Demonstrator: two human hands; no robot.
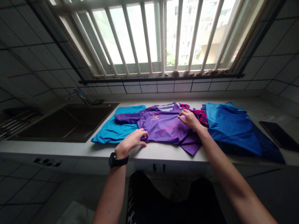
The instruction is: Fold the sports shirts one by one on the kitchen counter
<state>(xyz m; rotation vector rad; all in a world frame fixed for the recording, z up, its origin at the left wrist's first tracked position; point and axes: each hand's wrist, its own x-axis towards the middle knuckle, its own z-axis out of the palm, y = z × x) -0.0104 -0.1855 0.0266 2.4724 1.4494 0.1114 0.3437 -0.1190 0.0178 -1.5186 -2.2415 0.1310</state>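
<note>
A purple T-shirt (163,126) with small chest prints lies spread on the counter, its collar toward the window. At its near left corner, my left hand (134,139), wearing a black watch, rests with bent fingers on the hem and the thumb apart. My right hand (189,119) is over the shirt's upper right chest, thumb and fingertips pinched together on the fabric. A teal garment (107,132) lies partly under the purple shirt on the left. Red and dark patterned cloth (202,116) shows from beneath it on the right.
Blue garments (233,130) lie folded on the right, with a dark phone (281,134) beyond them. To the left is a dark sink (67,121) with a faucet (83,97). A barred window (153,37) rises behind the counter (161,151).
</note>
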